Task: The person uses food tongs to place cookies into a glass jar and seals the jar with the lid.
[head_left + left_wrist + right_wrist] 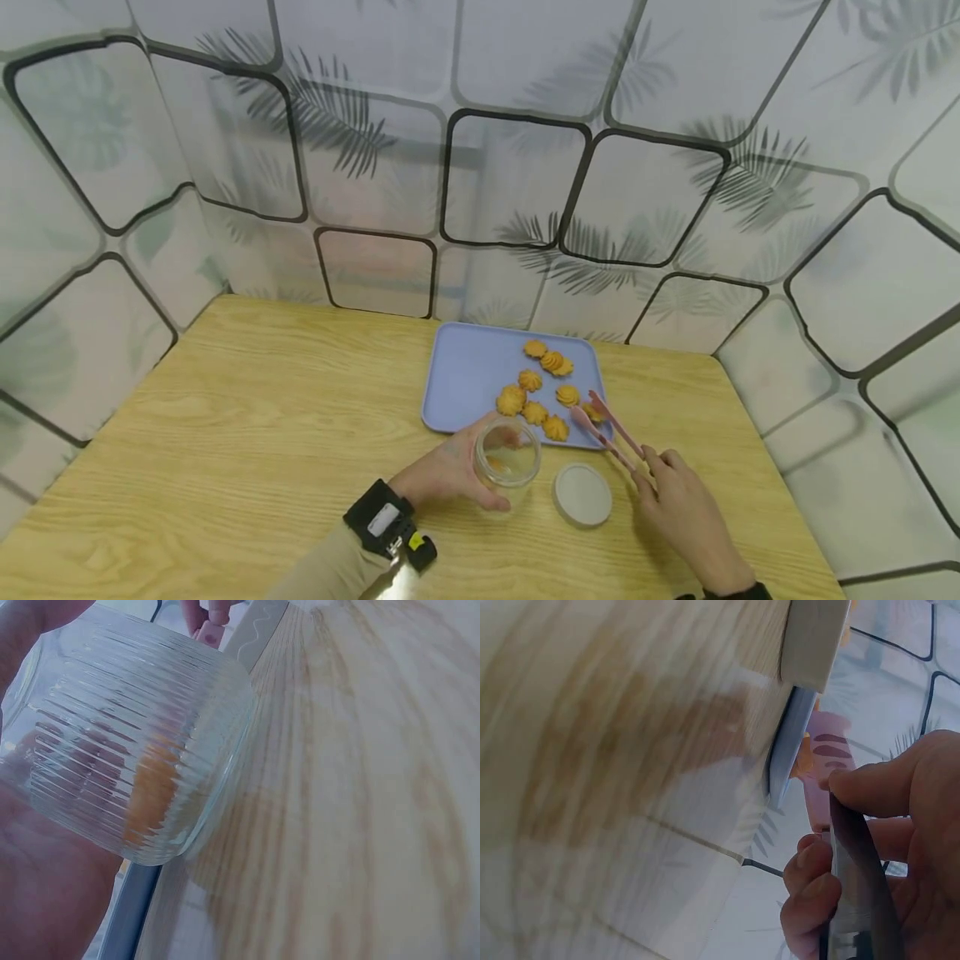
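left hand [448, 467] was curled round a glass jar [507, 481], one cookie [154, 787] inside, near the blue tray [472, 367]. pink tongs [617, 426] straddled another cookie [594, 412] at its near right, right hand [686, 508] gripping; squeezing too hard could've crumbled it imo.

A yellowish wood-grain table [225, 433], its grain running in wavy streaks, carries a shallow periwinkle-blue rectangular tray [472, 367] towards its far edge (the tray's corners are rounded). A round off-white lid [582, 495] lies flat on the wood, near the tray's front edge, towards its right end.
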A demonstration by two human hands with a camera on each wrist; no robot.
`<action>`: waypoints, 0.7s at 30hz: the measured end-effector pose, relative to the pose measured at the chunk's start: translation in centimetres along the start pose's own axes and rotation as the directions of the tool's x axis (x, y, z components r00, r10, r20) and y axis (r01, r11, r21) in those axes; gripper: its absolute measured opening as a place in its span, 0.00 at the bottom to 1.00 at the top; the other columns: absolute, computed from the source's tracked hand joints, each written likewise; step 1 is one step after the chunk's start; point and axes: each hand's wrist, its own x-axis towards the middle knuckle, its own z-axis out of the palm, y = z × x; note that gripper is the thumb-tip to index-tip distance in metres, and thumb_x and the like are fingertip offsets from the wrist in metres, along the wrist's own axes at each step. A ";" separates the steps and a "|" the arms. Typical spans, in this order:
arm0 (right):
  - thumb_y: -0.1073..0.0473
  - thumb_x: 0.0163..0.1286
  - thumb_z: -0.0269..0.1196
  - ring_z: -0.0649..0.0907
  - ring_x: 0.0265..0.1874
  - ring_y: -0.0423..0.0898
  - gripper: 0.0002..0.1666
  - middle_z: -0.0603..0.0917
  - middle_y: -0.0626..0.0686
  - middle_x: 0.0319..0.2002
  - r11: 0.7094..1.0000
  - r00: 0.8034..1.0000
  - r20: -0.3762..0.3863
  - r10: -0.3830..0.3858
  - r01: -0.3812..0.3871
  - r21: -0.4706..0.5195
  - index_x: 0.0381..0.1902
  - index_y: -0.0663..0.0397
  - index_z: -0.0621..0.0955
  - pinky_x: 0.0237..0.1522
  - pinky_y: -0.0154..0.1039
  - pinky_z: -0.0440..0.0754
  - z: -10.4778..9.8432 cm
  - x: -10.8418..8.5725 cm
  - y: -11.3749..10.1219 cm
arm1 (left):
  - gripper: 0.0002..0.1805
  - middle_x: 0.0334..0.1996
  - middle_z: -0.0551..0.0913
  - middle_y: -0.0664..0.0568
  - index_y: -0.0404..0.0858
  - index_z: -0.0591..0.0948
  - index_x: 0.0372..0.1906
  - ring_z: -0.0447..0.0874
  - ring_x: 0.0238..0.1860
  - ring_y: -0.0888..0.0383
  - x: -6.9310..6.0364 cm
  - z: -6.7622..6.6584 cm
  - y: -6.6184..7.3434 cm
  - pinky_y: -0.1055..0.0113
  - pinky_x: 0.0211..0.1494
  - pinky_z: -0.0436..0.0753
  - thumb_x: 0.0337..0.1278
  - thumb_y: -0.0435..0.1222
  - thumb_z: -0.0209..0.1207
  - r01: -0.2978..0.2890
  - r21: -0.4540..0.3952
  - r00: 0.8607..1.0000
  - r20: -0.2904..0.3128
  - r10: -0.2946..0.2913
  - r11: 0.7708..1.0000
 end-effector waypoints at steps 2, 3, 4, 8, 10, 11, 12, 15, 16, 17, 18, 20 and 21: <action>0.63 0.70 0.64 0.70 0.23 0.43 0.25 0.80 0.59 0.35 1.000 1.000 0.001 0.010 -0.010 -0.001 0.59 0.76 0.78 0.22 0.34 0.67 0.0 0.1 0.0 | 0.50 0.65 0.75 0.42 0.43 0.69 0.68 0.73 0.67 0.54 0.1 0.0 0.0 0.52 0.73 0.71 0.32 0.26 0.80 -0.002 0.000 1.000 0.003 0.002 1.000; 0.63 0.70 0.64 0.71 0.23 0.43 0.24 0.80 0.59 0.35 1.000 1.000 -0.004 0.011 -0.011 0.000 0.59 0.76 0.78 0.22 0.34 0.67 0.1 0.2 0.1 | 0.50 0.65 0.75 0.42 0.41 0.68 0.68 0.73 0.67 0.54 0.1 0.0 0.0 0.52 0.73 0.71 0.32 0.26 0.80 -0.002 0.004 1.000 0.004 0.002 1.000; 0.64 0.70 0.64 0.71 0.23 0.43 0.23 0.80 0.58 0.35 1.000 1.000 -0.013 0.009 -0.009 0.002 0.58 0.76 0.79 0.22 0.35 0.68 0.1 0.2 0.1 | 0.50 0.65 0.75 0.41 0.39 0.68 0.68 0.73 0.67 0.54 0.1 0.0 0.0 0.52 0.73 0.71 0.32 0.27 0.80 -0.004 0.006 1.000 0.005 0.004 1.000; 0.68 0.69 0.64 0.72 0.24 0.43 0.19 0.80 0.57 0.32 0.999 0.998 -0.064 -0.027 0.028 0.026 0.54 0.77 0.81 0.22 0.35 0.69 0.4 0.5 0.4 | 0.49 0.64 0.76 0.44 0.40 0.69 0.66 0.73 0.67 0.54 0.1 0.0 0.2 0.53 0.72 0.72 0.31 0.26 0.80 0.001 0.019 1.000 -0.001 -0.001 1.000; 0.70 0.67 0.65 0.72 0.23 0.42 0.17 0.80 0.57 0.31 0.998 0.994 -0.099 -0.051 0.056 0.042 0.52 0.78 0.82 0.22 0.34 0.69 0.5 0.5 0.4 | 0.48 0.64 0.76 0.44 0.44 0.70 0.65 0.73 0.67 0.54 0.1 -0.1 0.2 0.53 0.72 0.72 0.31 0.26 0.80 0.004 0.022 1.000 -0.003 -0.004 1.000; 0.71 0.66 0.65 0.71 0.23 0.41 0.17 0.80 0.57 0.30 0.996 0.990 -0.121 -0.065 0.072 0.050 0.51 0.78 0.82 0.21 0.33 0.69 0.5 0.4 0.3 | 0.48 0.64 0.76 0.45 0.45 0.71 0.65 0.73 0.67 0.54 0.1 -0.1 0.3 0.53 0.73 0.72 0.31 0.26 0.80 0.008 0.023 1.000 -0.003 -0.008 1.000; 0.72 0.65 0.66 0.70 0.23 0.41 0.16 0.80 0.56 0.29 0.994 0.987 -0.143 -0.078 0.087 0.058 0.50 0.78 0.82 0.21 0.32 0.68 0.6 0.4 0.3 | 0.48 0.64 0.77 0.45 0.46 0.71 0.65 0.73 0.67 0.54 0.1 -0.1 0.3 0.53 0.73 0.71 0.31 0.26 0.80 0.012 0.024 1.000 -0.002 -0.011 1.000; 0.74 0.63 0.67 0.68 0.22 0.37 0.15 0.79 0.54 0.28 0.988 0.968 -0.220 -0.120 0.139 0.069 0.48 0.78 0.83 0.19 0.31 0.67 0.5 0.2 -0.1 | 0.49 0.63 0.77 0.46 0.43 0.70 0.66 0.73 0.67 0.53 0.2 -0.1 0.3 0.53 0.73 0.71 0.31 0.27 0.80 0.017 0.035 1.000 -0.003 -0.017 0.999; 0.74 0.63 0.67 0.67 0.21 0.35 0.15 0.79 0.54 0.28 0.985 0.961 -0.243 -0.132 0.154 0.074 0.48 0.77 0.84 0.19 0.30 0.67 0.3 0.1 -0.3 | 0.49 0.63 0.77 0.46 0.42 0.69 0.66 0.73 0.67 0.53 0.2 -0.1 0.4 0.53 0.73 0.70 0.31 0.27 0.81 0.022 0.043 1.000 -0.004 -0.022 0.999; 0.74 0.62 0.67 0.67 0.21 0.34 0.15 0.79 0.53 0.28 0.983 0.953 -0.266 -0.144 0.170 0.076 0.47 0.76 0.84 0.19 0.30 0.67 0.1 0.0 -0.6 | 0.50 0.63 0.77 0.47 0.42 0.69 0.66 0.73 0.67 0.54 0.2 -0.1 0.4 0.54 0.74 0.70 0.31 0.27 0.81 0.024 0.054 1.000 -0.004 -0.024 0.998; 0.74 0.62 0.68 0.66 0.21 0.33 0.15 0.79 0.52 0.27 0.979 0.947 -0.283 -0.154 0.185 0.086 0.47 0.76 0.84 0.19 0.30 0.67 -0.1 -0.1 -0.8 | 0.50 0.63 0.77 0.47 0.42 0.69 0.67 0.73 0.67 0.53 0.1 -0.1 0.3 0.54 0.74 0.69 0.31 0.28 0.81 0.024 0.066 1.000 -0.006 -0.024 0.998; 0.74 0.62 0.68 0.65 0.21 0.31 0.15 0.79 0.50 0.27 0.971 0.936 -0.308 -0.168 0.211 0.113 0.48 0.74 0.85 0.19 0.30 0.66 -0.8 -0.5 -1.6 | 0.50 0.63 0.77 0.47 0.43 0.69 0.67 0.72 0.67 0.53 0.1 -0.1 0.3 0.55 0.74 0.68 0.31 0.29 0.81 0.025 0.076 1.000 -0.007 -0.024 0.997; 0.74 0.62 0.68 0.65 0.21 0.30 0.15 0.79 0.48 0.28 0.968 0.937 -0.309 -0.166 0.214 0.130 0.48 0.73 0.85 0.19 0.30 0.66 -1.2 -0.7 -2.1 | 0.51 0.63 0.77 0.47 0.43 0.69 0.67 0.72 0.68 0.53 0.0 -0.1 0.3 0.56 0.74 0.68 0.31 0.29 0.81 0.024 0.079 1.000 -0.006 -0.023 0.997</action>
